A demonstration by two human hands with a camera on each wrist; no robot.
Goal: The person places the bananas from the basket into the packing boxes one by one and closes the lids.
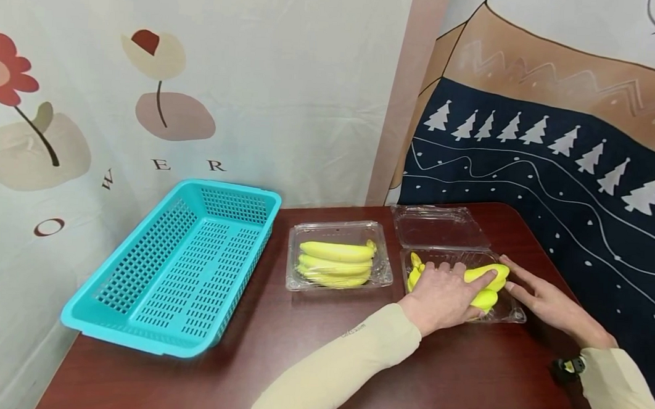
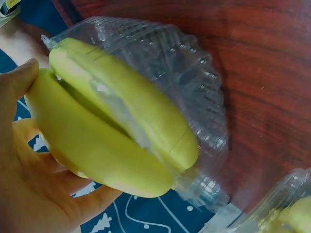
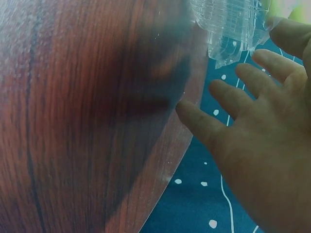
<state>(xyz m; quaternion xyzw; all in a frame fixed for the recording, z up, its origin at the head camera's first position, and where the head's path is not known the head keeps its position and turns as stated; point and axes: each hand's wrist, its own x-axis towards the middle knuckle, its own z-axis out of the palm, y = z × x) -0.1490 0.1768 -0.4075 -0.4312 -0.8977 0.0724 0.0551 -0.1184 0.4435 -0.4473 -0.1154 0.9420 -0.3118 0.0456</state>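
Note:
On the right of the table, a clear plastic clamshell box [image 1: 510, 310] lies with its lid [image 1: 440, 229] folded back behind it. Yellow bananas [image 1: 487, 278] are inside the box. My left hand [image 1: 442, 297] reaches over them from the front. In the left wrist view its thumb and fingers grip a banana [image 2: 92, 141], while a second banana [image 2: 131, 97] lies alongside. My right hand [image 1: 550, 306] is at the box's right side, its fingers [image 3: 243, 99] extended and spread. Whether its fingertips touch the box or bananas is hard to tell.
Left of the open box stands another clear clamshell box [image 1: 385, 266], its lid down over several bananas [image 1: 335, 263]. A turquoise plastic basket [image 1: 240, 286] sits on the left of the dark red table [image 1: 321, 334]. Printed curtains hang behind and along the right edge.

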